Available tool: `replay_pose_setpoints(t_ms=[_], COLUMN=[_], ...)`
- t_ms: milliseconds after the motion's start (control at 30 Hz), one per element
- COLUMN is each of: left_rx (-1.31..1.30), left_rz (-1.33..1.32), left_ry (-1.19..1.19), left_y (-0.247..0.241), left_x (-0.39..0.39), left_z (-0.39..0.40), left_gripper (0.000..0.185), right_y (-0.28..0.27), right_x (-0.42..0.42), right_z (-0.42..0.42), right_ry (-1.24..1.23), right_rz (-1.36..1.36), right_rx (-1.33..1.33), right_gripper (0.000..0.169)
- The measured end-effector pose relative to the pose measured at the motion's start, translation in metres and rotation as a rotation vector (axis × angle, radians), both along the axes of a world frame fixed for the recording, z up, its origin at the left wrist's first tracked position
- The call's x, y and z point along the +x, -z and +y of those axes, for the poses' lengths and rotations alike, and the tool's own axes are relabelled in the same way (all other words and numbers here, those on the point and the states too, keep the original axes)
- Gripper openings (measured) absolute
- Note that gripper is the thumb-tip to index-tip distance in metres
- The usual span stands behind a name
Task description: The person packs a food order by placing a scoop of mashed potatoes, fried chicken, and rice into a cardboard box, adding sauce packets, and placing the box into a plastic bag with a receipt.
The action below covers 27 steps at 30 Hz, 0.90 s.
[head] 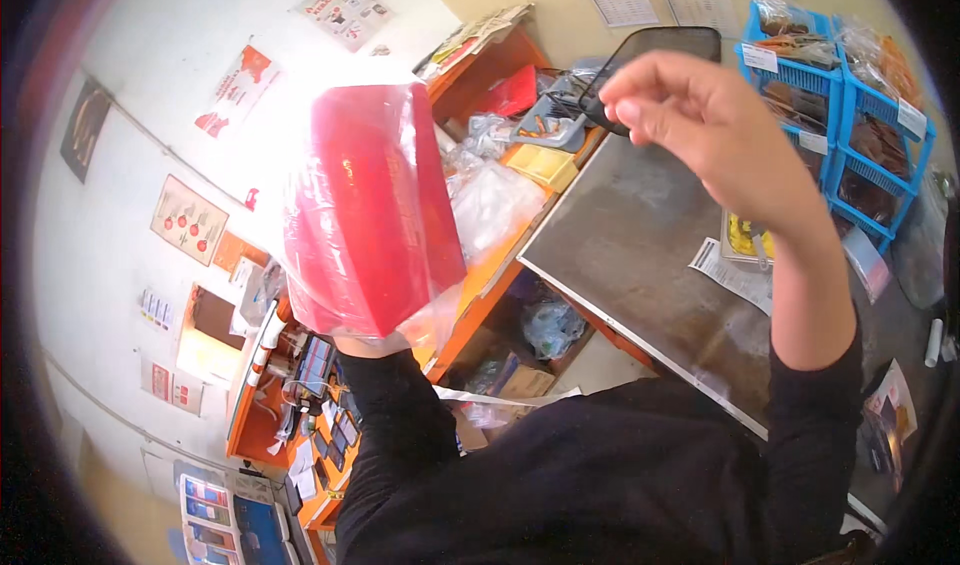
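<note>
A large red package in clear plastic film is raised at the left of the view, in front of a white wall. My left hand is almost wholly hidden behind it; only the wrist shows at its lower edge, so the grip cannot be seen. On the right, my right hand is held up above the dark worktop, thumb and fingertips close together, with nothing visible between them. Behind those fingertips lies a black mesh-like tray.
Blue stacked baskets of bagged goods stand at the right. A yellow container, a grey tray and crumpled clear plastic lie on the orange counter. A printed paper rests beside a tray of yellow pieces. Phones lie lower left.
</note>
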<state>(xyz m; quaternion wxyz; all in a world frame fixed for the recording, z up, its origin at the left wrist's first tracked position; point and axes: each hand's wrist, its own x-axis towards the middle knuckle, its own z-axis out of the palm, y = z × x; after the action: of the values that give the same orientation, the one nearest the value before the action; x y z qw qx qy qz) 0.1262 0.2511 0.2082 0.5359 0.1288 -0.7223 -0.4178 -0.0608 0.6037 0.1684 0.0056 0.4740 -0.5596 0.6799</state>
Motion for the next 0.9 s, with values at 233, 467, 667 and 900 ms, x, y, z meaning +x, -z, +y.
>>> replay_pose_setpoints(t_ms=[233,467,667,900], left_rx=[0.175,-0.639,-0.744,-0.248], left_rz=[-0.236,-0.633,-0.611,-0.552], left_ry=[0.105,0.636,0.821,1.053], left_y=[0.048,0.152,0.226,0.247], left_x=[-0.061,-0.163,-0.211,-0.171], left_z=[-0.049,-0.029,-0.054,-0.169], left_gripper=[0.027,0.028,0.019,0.013], right_y=[0.032,0.057,0.075,0.142], right_x=[-0.031,-0.071,-0.139,-0.253], right_z=[-0.019,-0.091,-0.205,-0.42], right_ry=[0.034,0.038,0.135,0.251], right_rz=[-0.146,-0.272,-0.174,0.229], right_rx=[0.181,0.26,0.534,0.927], right_gripper=[0.014,0.012,0.009,0.016])
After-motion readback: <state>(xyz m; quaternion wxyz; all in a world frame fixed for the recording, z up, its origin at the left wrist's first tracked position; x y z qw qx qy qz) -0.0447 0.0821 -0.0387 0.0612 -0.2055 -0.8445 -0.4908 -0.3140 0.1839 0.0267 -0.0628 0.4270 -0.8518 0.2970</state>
